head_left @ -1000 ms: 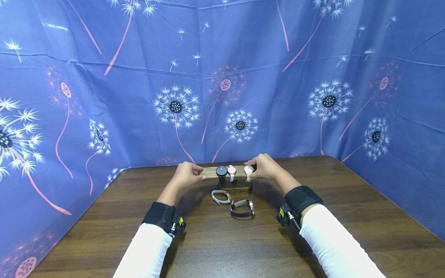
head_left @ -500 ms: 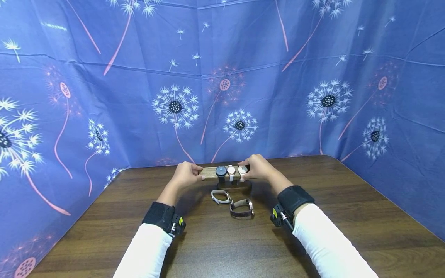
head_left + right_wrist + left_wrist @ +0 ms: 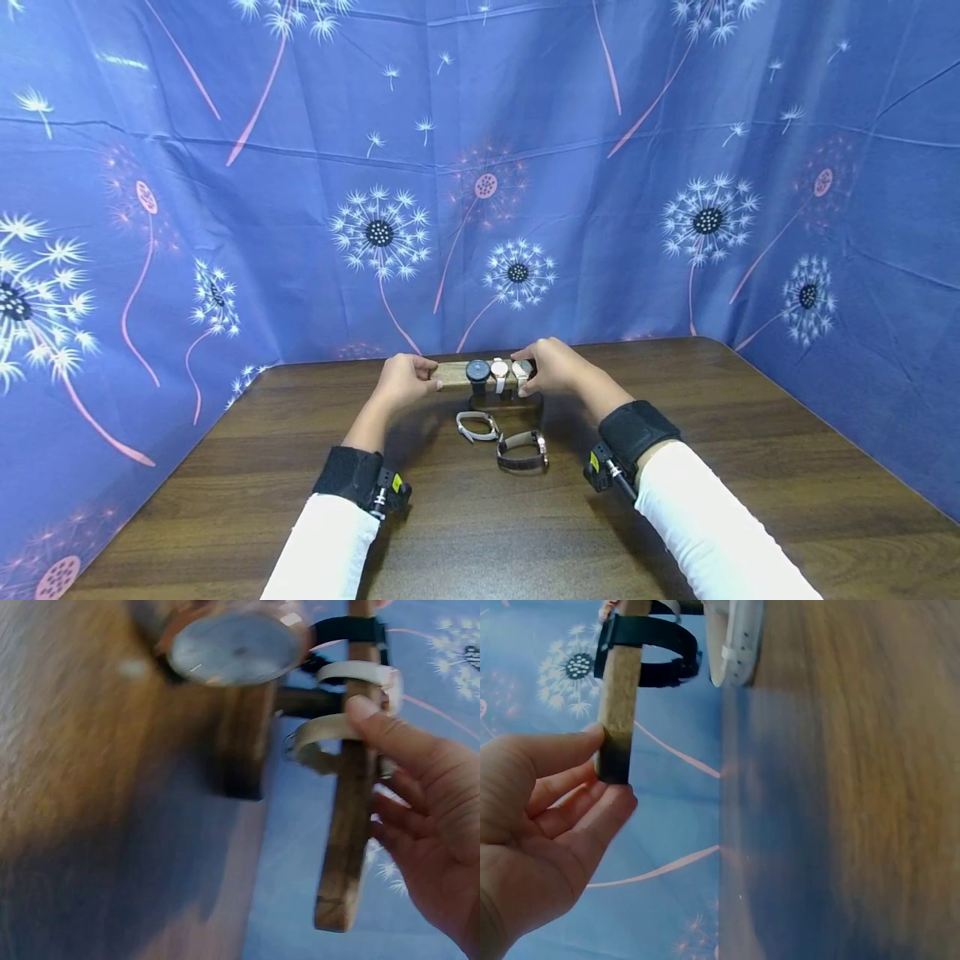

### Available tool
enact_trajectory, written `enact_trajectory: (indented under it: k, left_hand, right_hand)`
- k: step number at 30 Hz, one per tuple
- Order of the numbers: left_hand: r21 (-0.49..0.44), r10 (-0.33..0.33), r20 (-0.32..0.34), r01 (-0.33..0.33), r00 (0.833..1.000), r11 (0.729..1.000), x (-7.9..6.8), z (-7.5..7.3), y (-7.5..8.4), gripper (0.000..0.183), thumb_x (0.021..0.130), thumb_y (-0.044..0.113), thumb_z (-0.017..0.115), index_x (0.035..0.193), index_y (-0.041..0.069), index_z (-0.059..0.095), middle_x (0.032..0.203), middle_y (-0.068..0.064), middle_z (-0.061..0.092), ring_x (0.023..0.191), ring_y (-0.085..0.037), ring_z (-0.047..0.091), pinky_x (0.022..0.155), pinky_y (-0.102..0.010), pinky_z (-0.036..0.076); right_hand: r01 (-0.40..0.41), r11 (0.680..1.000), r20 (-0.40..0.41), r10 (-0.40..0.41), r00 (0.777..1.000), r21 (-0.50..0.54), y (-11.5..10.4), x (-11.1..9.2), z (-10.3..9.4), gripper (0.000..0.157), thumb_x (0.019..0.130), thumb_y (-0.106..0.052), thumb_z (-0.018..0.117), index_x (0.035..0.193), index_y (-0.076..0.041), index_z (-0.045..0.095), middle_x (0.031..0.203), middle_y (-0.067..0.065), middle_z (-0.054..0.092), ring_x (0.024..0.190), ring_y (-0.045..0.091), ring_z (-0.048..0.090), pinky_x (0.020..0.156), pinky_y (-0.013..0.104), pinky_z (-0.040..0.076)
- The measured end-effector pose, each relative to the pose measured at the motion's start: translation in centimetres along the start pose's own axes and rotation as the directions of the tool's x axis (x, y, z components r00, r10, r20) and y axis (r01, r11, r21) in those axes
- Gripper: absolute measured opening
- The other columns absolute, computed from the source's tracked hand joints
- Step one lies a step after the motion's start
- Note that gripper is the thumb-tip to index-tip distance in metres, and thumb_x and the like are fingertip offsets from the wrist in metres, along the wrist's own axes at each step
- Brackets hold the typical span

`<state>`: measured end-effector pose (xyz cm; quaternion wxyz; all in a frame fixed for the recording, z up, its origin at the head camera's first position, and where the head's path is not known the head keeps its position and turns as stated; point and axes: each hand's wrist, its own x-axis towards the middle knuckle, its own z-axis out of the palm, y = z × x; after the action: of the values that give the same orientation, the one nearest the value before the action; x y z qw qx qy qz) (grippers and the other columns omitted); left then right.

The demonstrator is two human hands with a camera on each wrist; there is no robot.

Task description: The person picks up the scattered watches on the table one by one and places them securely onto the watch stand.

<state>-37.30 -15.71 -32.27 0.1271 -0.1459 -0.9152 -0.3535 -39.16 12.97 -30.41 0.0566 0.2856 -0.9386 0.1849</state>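
Observation:
A wooden watch stand (image 3: pixel 452 373) has a horizontal bar on a short post. My left hand (image 3: pixel 401 379) pinches the bar's left end, with the thumb on one side and fingertips under the tip in the left wrist view. Three watches circle the bar: a black watch (image 3: pixel 477 371), a white-strapped watch (image 3: pixel 499 368) beside it, and a pale-strapped watch (image 3: pixel 522 368) rightmost. My right hand (image 3: pixel 558 365) holds that rightmost watch between thumb and fingers; in the right wrist view the thumb presses its strap (image 3: pixel 322 735) against the bar. Bare wood of the bar extends past this hand.
In front of the stand's base (image 3: pixel 506 402) lie a watch with a light strap (image 3: pixel 474 425) and a dark-strapped watch (image 3: pixel 522 451), both on the brown table (image 3: pixel 480 533). A blue dandelion-print cloth (image 3: pixel 600 208) hangs close behind the table.
My right hand has slid the pale-strapped watch left along the bar, up close to the white-strapped one. My left hand has stayed at the bar's left end.

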Motion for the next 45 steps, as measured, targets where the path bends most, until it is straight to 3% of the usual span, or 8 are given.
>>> enact_trajectory:
  k: [3, 5, 7, 10, 17, 23, 35, 45]
  left_hand:
    - [0.033, -0.007, -0.018, 0.008, 1.0, 0.999, -0.3, 0.2, 0.3, 0.027, 0.08, 0.01, 0.08, 0.105, 0.001, 0.074, 0.09, -0.009, 0.074, 0.084, -0.021, 0.07, 0.076, -0.036, 0.057]
    - [0.061, 0.008, -0.043, -0.006, 0.999, 0.998, -0.7, 0.2, 0.6, 0.024, 0.079, 0.011, 0.081, 0.101, 0.002, 0.075, 0.088, -0.009, 0.074, 0.082, -0.021, 0.07, 0.075, -0.036, 0.056]
    - [0.069, 0.016, -0.064, -0.011, 0.998, 0.998, -1.1, 0.2, 1.1, 0.022, 0.078, 0.011, 0.082, 0.097, 0.003, 0.076, 0.086, -0.008, 0.074, 0.082, -0.021, 0.069, 0.074, -0.037, 0.056]
    - [0.058, 0.041, -0.069, -0.037, 0.997, 0.998, -1.7, 0.1, 1.8, 0.02, 0.077, 0.011, 0.082, 0.095, 0.004, 0.077, 0.084, -0.007, 0.073, 0.08, -0.02, 0.07, 0.073, -0.036, 0.057]
    - [0.041, 0.114, 0.047, -0.116, 0.992, 0.992, -2.9, 0.0, 3.7, 0.019, 0.078, 0.012, 0.082, 0.095, 0.007, 0.077, 0.086, -0.004, 0.072, 0.082, -0.017, 0.067, 0.074, -0.035, 0.056]
    - [0.077, 0.202, 0.088, -0.209, 0.975, 0.975, -3.1, 0.5, 4.5, 0.015, 0.078, 0.01, 0.082, 0.091, 0.006, 0.076, 0.087, -0.003, 0.072, 0.081, -0.017, 0.068, 0.072, -0.032, 0.056]
    - [0.087, 0.239, 0.144, -0.253, 0.96, 0.963, -3.2, 1.5, 4.5, 0.016, 0.077, 0.011, 0.082, 0.09, 0.004, 0.076, 0.083, -0.002, 0.071, 0.081, -0.018, 0.068, 0.075, -0.029, 0.055]
    - [0.055, 0.247, 0.177, -0.261, 0.953, 0.964, -3.1, 1.1, 4.4, 0.015, 0.078, 0.012, 0.081, 0.09, 0.004, 0.076, 0.083, -0.002, 0.072, 0.08, -0.015, 0.068, 0.073, -0.029, 0.055]
  right_hand:
    - [0.036, 0.999, -0.004, -0.036, 0.999, -0.032, -0.3, -0.5, -0.4, 0.072, 0.07, -0.023, 0.089, 0.132, -0.002, 0.06, 0.095, 0.01, 0.072, 0.084, 0.023, 0.065, 0.082, 0.037, 0.053]
    - [0.064, 0.997, -0.02, -0.065, 0.998, -0.044, -0.5, -1.1, -0.8, 0.075, 0.069, -0.025, 0.089, 0.133, 0.001, 0.058, 0.12, 0.015, 0.066, 0.109, 0.03, 0.063, 0.096, 0.042, 0.048]
    - [0.089, 0.996, -0.035, -0.09, 0.995, -0.032, -0.8, -1.8, -1.2, 0.074, 0.071, -0.025, 0.088, 0.132, 0.003, 0.057, 0.128, 0.018, 0.061, 0.116, 0.033, 0.059, 0.1, 0.044, 0.046]
    - [0.103, 0.995, -0.049, -0.102, 0.994, 0.015, -1.3, -3.1, -1.8, 0.066, 0.076, -0.024, 0.084, 0.13, 0.005, 0.058, 0.125, 0.018, 0.064, 0.112, 0.033, 0.062, 0.097, 0.043, 0.048]
    - [0.153, 0.983, -0.063, -0.147, 0.987, 0.104, -2.7, -6.3, -2.2, 0.044, 0.083, -0.018, 0.078, 0.118, 0.006, 0.065, 0.107, 0.017, 0.07, 0.096, 0.032, 0.067, 0.085, 0.043, 0.054]
    - [0.182, 0.98, -0.037, -0.18, 0.983, 0.077, -3.2, -7.8, -1.7, 0.036, 0.081, -0.016, 0.079, 0.111, 0.001, 0.069, 0.104, 0.011, 0.07, 0.092, 0.027, 0.066, 0.083, 0.039, 0.054]
    - [0.071, 0.992, 0.261, -0.095, 0.961, 0.102, -3.0, -7.7, 0.7, 0.06, 0.072, -0.017, 0.087, 0.123, 0.003, 0.062, 0.111, 0.009, 0.067, 0.096, 0.022, 0.063, 0.083, 0.038, 0.052]
    - [0.084, 0.993, 0.241, -0.102, 0.965, 0.084, -2.9, -7.5, 1.8, 0.05, 0.067, -0.012, 0.087, 0.11, 0.003, 0.066, 0.088, 0.0, 0.066, 0.079, 0.01, 0.059, 0.073, 0.03, 0.052]
